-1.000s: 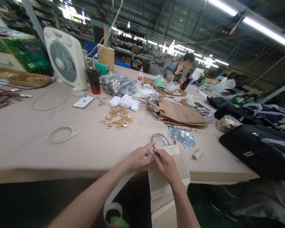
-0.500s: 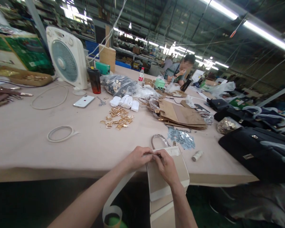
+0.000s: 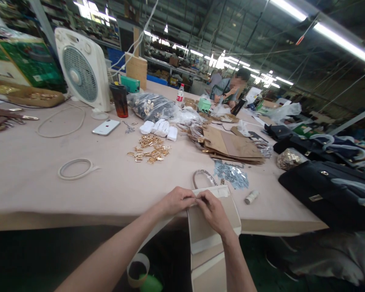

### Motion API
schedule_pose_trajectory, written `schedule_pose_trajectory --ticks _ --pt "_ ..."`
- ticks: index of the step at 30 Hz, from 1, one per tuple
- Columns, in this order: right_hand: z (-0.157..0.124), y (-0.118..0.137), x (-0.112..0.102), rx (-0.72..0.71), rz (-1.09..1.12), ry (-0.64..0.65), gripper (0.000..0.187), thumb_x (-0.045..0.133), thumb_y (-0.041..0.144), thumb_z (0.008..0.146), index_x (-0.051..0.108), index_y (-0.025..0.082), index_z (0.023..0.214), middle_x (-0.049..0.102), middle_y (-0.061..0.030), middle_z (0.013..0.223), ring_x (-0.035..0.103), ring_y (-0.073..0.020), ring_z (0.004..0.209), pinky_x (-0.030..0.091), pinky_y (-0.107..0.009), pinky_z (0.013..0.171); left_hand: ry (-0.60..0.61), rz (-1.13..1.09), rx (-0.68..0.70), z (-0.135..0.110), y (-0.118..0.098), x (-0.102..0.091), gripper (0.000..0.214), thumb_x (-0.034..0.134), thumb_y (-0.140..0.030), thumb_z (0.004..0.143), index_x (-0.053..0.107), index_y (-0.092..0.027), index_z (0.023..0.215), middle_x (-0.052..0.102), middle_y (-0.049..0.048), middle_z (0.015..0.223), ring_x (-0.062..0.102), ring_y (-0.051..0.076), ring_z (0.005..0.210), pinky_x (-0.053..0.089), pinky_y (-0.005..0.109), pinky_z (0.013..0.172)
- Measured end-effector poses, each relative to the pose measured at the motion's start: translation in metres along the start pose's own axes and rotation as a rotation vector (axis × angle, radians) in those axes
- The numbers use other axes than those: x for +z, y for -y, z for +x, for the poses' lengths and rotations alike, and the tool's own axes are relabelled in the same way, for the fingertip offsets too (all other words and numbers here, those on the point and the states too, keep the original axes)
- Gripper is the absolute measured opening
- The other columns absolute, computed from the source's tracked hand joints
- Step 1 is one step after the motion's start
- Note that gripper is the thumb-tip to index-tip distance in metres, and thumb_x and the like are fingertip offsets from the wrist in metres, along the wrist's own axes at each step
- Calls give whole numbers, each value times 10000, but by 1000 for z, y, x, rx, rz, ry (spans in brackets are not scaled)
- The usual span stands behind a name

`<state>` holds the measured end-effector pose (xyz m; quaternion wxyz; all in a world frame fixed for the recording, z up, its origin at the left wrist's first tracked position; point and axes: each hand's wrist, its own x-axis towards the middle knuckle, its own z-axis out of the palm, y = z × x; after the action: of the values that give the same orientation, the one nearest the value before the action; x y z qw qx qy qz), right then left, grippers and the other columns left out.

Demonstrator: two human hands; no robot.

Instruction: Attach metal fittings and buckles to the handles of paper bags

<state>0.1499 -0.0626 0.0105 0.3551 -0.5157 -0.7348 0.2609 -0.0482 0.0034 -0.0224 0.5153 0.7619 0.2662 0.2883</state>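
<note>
A beige bag [image 3: 201, 233] with pale edges lies over the front edge of the table, its lower part hanging down. Its curved handle [image 3: 204, 171], wrapped in something shiny, lies on the tabletop behind it. At the bag's upper left corner my left hand [image 3: 179, 200] is closed in a pinch. My right hand [image 3: 213, 211] pinches right beside it, resting over the bag, with the fingertips of both hands meeting. What lies between the fingertips is too small and hidden to make out. Gold metal fittings [image 3: 152, 148] are heaped beyond my hands, and small grey metal plates [image 3: 231, 173] lie behind the bag.
To the left are a tape roll [image 3: 76, 169], a phone [image 3: 106, 127], a tumbler [image 3: 120, 101] and a fan [image 3: 80, 71]. Brown flat pieces [image 3: 231, 144] are stacked behind the plates. Black bags [image 3: 310, 194] line the right side. Another person [image 3: 226, 91] sits across the table.
My view has shifted slightly. Both hands stay pinched at the same corner of the bag, with only a tiny movement of the fingers.
</note>
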Motion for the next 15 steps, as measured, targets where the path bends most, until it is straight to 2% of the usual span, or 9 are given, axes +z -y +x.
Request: schedule_pose_trajectory --ticks 6,11,15 --pt "0 -3 4 16 29 -22 129 546 322 1026 628 227 998 667 -42 960 627 -207 928 492 -312 859 -1 -22 -18 1 -2 -1 352 537 -403 961 639 -145 745 503 -35 671 454 107 650 336 206 603" --pt "-1 -7 7 71 42 -59 181 588 324 1008 630 228 1155 685 -37 995 648 -204 934 498 -309 868 -5 8 -16 1 -2 -2 343 531 -382 958 626 -142 733 483 -37 645 435 105 630 316 207 585" --pt "-1 -6 9 2 32 -64 118 573 307 1015 667 237 1025 683 -39 984 639 -212 953 486 -318 879 -36 20 4 1 0 0 327 537 -356 950 610 -147 710 486 -40 639 443 104 633 318 209 597"
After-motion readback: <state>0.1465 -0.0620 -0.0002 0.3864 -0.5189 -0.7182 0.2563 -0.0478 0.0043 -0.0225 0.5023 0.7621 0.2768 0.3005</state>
